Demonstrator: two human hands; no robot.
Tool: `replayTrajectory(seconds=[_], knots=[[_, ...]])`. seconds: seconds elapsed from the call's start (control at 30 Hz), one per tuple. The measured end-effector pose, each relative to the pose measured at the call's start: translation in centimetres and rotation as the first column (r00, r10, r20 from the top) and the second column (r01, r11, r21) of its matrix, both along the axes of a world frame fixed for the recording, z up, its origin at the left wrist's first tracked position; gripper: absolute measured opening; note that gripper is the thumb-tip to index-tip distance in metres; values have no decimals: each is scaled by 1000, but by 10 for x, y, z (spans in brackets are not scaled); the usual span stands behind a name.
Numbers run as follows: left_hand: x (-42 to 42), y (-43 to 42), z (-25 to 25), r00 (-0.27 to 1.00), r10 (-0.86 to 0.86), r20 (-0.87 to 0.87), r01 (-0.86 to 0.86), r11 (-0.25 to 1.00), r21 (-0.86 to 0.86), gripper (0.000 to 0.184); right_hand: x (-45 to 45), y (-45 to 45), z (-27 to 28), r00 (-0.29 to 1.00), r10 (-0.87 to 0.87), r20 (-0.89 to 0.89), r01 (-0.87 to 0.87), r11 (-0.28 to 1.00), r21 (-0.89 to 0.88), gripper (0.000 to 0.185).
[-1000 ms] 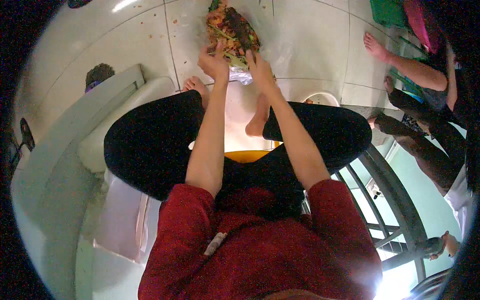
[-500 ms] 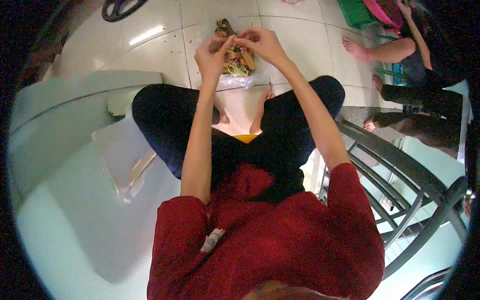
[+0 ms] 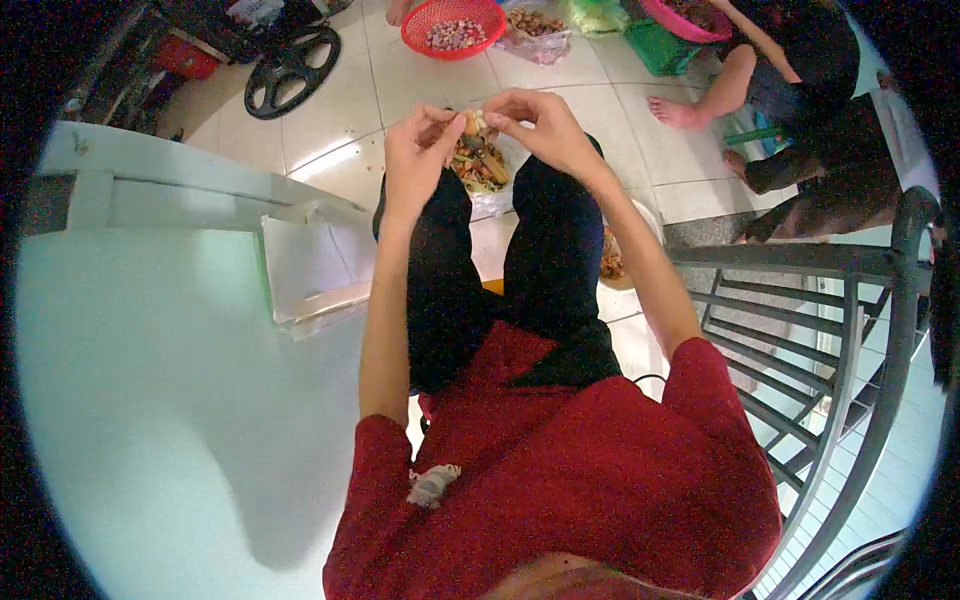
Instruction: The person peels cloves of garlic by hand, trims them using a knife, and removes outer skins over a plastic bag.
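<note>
At upper centre of frame, left hand [image 3: 412, 152] and right hand [image 3: 550, 132] are both pinched on a small pale piece [image 3: 476, 123] lying between them, neither hand nearer, long axis unclear, mixed scraps [image 3: 484, 174] just below in frame.

Red basket [image 3: 412, 28] is holding small bulbs [image 3: 455, 36]; left of it, black wheel [image 3: 292, 73] is lying; right, green basket [image 3: 660, 50] is sitting.

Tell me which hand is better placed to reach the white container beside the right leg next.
The right hand, likely: its forearm passes above the white container, whereas the left hand would have to reach across the legs.
</note>
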State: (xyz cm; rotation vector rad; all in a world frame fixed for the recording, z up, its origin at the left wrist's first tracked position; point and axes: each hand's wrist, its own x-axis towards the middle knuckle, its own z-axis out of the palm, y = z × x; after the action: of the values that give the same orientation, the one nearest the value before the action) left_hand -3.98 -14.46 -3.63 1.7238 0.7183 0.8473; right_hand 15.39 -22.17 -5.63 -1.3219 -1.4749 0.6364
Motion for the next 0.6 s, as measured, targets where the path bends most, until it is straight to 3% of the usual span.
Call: replayTrajectory(seconds=[0.03,0.1,0.13,0.17,0.2,0.23,0.27,0.3,0.33,0.47,0.5,0.53,0.6], knots=[[1,0,7,1000,-7,10,6,1000,13,13,1,-4,3,1000,-7,10,6,1000,13,21],[8,4,21,986,-132,100,143,984,-107,10,5,-8,10,934,104,-343,-136,988,-71,26],[11,7,26,966,-184,182,213,965,-155,5,5,-8,13,937,103,-335,-130,990,-58,26],[14,11,32,964,-193,183,220,965,-142,5,5,-8,16,873,155,-462,-185,983,-20,27],[17,14,39,932,-246,266,316,912,-263,7,7,-7,19,790,206,-578,-235,972,24,29],[23,16,47,890,-286,356,414,833,-367,10,12,-5,23,795,206,-571,-227,973,36,29],[30,18,51,885,-296,359,423,833,-356,10,17,-4,26,712,264,-650,-266,959,98,28],[35,24,50,844,-321,429,503,751,-428,13,20,0,24,619,318,-718,-299,941,159,26],[40,33,48,799,-337,498,578,657,-484,17,24,8,23,628,319,-710,-295,942,163,26],[57,66,27,793,-294,533,582,625,-521,20,25,40,6,495,247,-833,-263,956,127,27],[60,68,25,840,-199,504,497,653,-571,22,22,48,2,449,195,-872,-238,967,94,26],[62,72,24,879,-102,467,408,668,-622,24,19,55,-3,470,191,-862,-225,970,93,25],[54,88,16,871,-152,467,429,700,-571,27,16,74,-21,491,179,-852,-204,975,87,24]])
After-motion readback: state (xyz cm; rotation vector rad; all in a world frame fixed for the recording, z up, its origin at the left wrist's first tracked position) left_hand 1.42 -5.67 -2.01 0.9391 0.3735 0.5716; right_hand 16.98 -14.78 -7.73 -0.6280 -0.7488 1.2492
